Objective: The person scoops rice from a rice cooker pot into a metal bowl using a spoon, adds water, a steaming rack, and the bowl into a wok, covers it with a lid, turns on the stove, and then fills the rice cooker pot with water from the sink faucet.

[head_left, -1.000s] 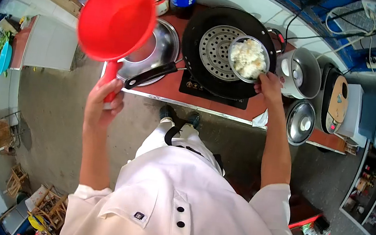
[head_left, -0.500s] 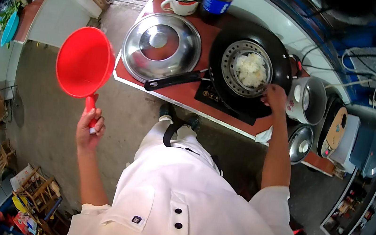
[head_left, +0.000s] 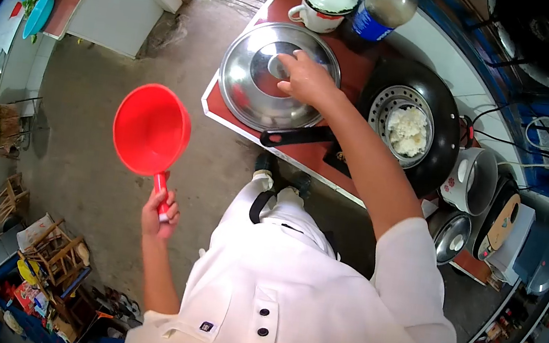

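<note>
My left hand (head_left: 161,213) is wrapped round the handle of a red ladle (head_left: 150,129), held out over the floor left of the counter. My right hand (head_left: 304,78) is at the knob of a large steel lid (head_left: 247,90) with a glass centre; thumb and fingers are apart around the knob. The lid lies on the red counter (head_left: 360,61). To its right a black wok (head_left: 443,110) holds a perforated steel steamer plate (head_left: 382,105), with a bowl of white rice (head_left: 407,131) on it.
An enamel mug (head_left: 321,17) with a lid and a large bottle (head_left: 382,16) stand behind the steel lid. The wok's black handle (head_left: 296,136) points left over the counter's front edge. A pot (head_left: 480,181), small lid (head_left: 452,238) and rice cooker (head_left: 503,222) are at right.
My right hand has left the rice bowl, now resting in the wok, and moved left to the lid's knob. My left hand still holds the ladle, lowered since the first frame.
</note>
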Available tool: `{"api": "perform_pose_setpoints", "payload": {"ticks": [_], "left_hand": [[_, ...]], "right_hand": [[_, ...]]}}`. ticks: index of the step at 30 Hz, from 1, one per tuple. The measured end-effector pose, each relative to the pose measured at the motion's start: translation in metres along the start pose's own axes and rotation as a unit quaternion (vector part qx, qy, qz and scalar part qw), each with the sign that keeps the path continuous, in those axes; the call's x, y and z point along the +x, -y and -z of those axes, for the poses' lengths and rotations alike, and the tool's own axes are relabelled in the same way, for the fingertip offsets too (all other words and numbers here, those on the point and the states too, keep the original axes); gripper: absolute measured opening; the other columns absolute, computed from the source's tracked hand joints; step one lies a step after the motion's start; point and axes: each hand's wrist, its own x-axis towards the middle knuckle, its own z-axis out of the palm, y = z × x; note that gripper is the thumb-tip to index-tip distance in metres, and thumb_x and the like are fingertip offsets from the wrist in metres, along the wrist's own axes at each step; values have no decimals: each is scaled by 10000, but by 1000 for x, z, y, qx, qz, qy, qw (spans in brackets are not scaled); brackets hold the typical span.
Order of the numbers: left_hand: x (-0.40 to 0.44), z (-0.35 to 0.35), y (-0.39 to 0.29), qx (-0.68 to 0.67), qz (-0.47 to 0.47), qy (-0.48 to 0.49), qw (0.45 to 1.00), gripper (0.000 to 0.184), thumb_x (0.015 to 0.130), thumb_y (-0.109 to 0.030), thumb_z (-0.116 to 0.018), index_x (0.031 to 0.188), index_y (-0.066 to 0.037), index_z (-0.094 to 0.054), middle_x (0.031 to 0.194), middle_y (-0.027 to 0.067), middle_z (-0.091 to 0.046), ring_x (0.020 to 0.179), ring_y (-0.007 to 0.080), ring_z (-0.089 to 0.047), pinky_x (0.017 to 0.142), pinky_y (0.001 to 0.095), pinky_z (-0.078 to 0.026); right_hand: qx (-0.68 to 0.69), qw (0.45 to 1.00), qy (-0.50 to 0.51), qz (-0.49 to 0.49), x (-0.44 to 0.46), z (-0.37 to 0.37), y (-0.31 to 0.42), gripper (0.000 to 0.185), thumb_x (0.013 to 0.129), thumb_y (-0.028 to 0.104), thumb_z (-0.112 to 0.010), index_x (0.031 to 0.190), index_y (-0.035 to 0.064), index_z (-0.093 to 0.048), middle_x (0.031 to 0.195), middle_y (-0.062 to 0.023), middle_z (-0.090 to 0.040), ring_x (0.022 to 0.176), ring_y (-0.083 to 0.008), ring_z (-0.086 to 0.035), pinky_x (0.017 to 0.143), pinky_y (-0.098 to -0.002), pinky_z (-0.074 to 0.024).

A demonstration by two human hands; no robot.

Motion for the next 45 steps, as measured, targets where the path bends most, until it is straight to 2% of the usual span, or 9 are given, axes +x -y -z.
{"api": "perform_pose_setpoints", "payload": {"ticks": [4, 12, 23, 26, 30, 32, 34, 38, 45], "left_hand": [[-24, 38, 1, 2, -18, -48, 999, 472, 951, -179, -465, 1404, -169, -332, 740, 28, -459, 448, 113, -408, 362, 243, -326], [-21, 88, 0, -44, -15, -69, 997, 481, 943, -164, -481, 1403, -167, -342, 720, 24, -473, 434, 108, -392, 353, 241, -310], [18, 64, -14, 5, 4, 21, 1000, 470, 950, -156, -471, 1403, -165, -346, 731, 26, -493, 437, 97, -401, 360, 225, -322], [36, 30, -12, 40, 28, 42, 998, 470, 947, -158, -480, 1399, -163, -352, 721, 23, -489, 435, 92, -410, 354, 221, -329], [73, -16, -11, 105, 72, 86, 988, 469, 932, -166, -509, 1382, -156, -378, 715, 18, -499, 430, 88, -422, 345, 216, -332], [90, -42, -8, 134, 86, 119, 980, 480, 919, -166, -528, 1378, -151, -386, 710, 16, -509, 433, 88, -436, 340, 217, -329], [105, -64, -3, 142, 92, 124, 978, 490, 914, -165, -535, 1380, -150, -385, 707, 15, -513, 436, 89, -445, 339, 219, -329], [136, -95, 4, 179, 111, 144, 967, 383, 902, -171, -560, 1265, -140, -445, 689, 13, -515, 442, 96, -463, 339, 221, -329], [157, -138, 4, 233, 139, 172, 947, 298, 886, -209, -594, 1155, -173, -470, 678, 18, -531, 447, 104, -489, 349, 226, -344]], "right_hand": [[-64, 987, 134, -68, 35, -18, 9, 537, 750, 160, -703, 1251, 154, -509, 1231, -217, -457, 1034, -420, -580, 889, -468, -498], [-71, 988, 130, -40, 57, -18, 20, 505, 656, 102, -726, 1139, 112, -579, 1159, -246, -501, 989, -411, -606, 851, -445, -508], [223, 965, -104, 95, 17, 93, 123, 479, 636, 184, -741, 1080, 97, -586, 984, -175, -547, 925, -362, -592, 835, -392, -496], [164, 959, -194, 123, -19, 157, 124, 513, 636, 196, -749, 1112, 101, -583, 1033, -171, -560, 922, -344, -596, 846, -368, -495], [99, 985, -141, 25, -88, 237, 87, 523, 644, 194, -758, 1125, 75, -591, 1098, -141, -570, 924, -245, -606, 843, -321, -493], [170, 976, -133, -21, -124, 247, 45, 506, 653, 170, -751, 1123, 70, -595, 1064, -121, -566, 902, -204, -601, 812, -296, -499], [74, 987, -109, -92, -158, 257, 16, 510, 666, 155, -745, 1145, 77, -588, 1037, -110, -560, 883, -188, -603, 788, -288, -509], [-54, 972, -50, -221, -204, 245, -37, 491, 643, 186, -736, 1103, 104, -585, 992, -120, -549, 914, -262, -580, 836, -346, -471], [-68, 975, -70, -201, -224, 202, -105, 458, 607, 186, -744, 1034, 117, -595, 937, -145, -573, 881, -300, -585, 793, -391, -475]]}}
